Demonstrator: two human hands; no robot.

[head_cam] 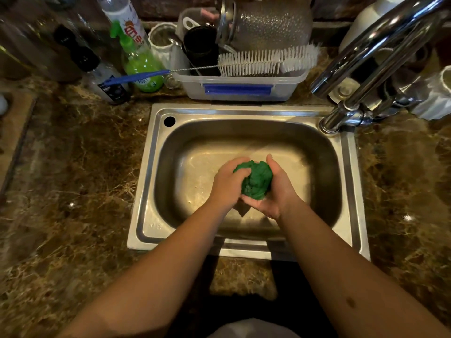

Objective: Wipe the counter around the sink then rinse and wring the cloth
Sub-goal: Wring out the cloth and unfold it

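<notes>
Brown marbled counter (pixel 73 191) surrounds one stainless steel sink (pixel 146 181) with a single basin, seen from the head camera. Two hands are over the basin. One green cloth (pixel 255 182), bunched into a ball, sits between them above the basin floor. Left hand (pixel 228 182): fingers curled over the left side and top of the cloth, gripping it. Right hand (pixel 273 191): palm turned up beneath and beside the cloth, thumb raised along its right side, fingers cupped round the underside. A small pale corner of fabric hangs below the hands. One chrome faucet (pixel 380 52) rises from the sink's rear right corner; no stream is discernible. Behind the sink stands one clear plastic tub (pixel 239 86) with a blue latch, holding one black cup (pixel 201 48) and one textured glass jar (pixel 268 25). One white bottle brush (pixel 266 61) with a blue handle lies across the tub's rim. To the left stand one green spray bottle (pixel 144 67) and one dark-capped bottle (pixel 105 76); further bottles behind are too dim to count.
</notes>
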